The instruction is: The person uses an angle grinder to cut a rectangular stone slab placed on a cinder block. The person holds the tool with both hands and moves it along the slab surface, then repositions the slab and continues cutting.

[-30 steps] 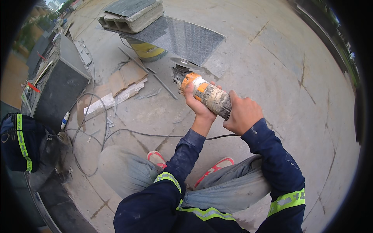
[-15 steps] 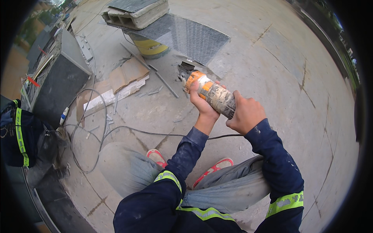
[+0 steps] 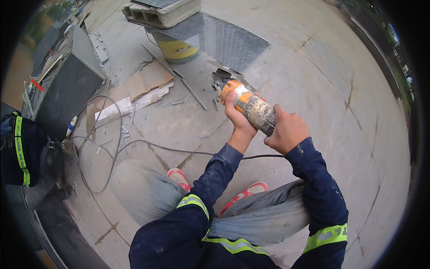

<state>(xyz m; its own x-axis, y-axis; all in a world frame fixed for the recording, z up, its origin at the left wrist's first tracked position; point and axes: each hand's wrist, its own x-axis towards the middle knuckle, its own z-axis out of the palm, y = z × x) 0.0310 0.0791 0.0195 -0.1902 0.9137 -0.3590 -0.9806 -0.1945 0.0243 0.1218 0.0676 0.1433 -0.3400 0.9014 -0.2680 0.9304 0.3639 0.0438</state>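
Both of my hands hold an orange, worn angle grinder (image 3: 251, 107) wrapped in whitish tape. My left hand (image 3: 239, 117) is closed around its front body, near the orange collar. Around the rear end, my right hand (image 3: 289, 130) is closed, with the cable running out from beneath that wrist. The grinder's dark head and thin disc are at the near edge of a grey stone slab (image 3: 233, 38), which overhangs a yellow bucket (image 3: 177, 48). Whether the disc touches the slab I cannot tell.
A hollow concrete block (image 3: 163, 15) weighs on the slab. Thin cut strips (image 3: 194, 94) and brown cardboard (image 3: 149, 80) lie on the floor. The black cable (image 3: 156, 145) loops at the left, near a dark stone panel (image 3: 69, 89). A person in a reflective jacket (image 3: 18, 148) is at the left edge.
The view has shifted slightly, so the slab, block and bucket sit a little further right and lower. My hands keep the same grip on the grinder.
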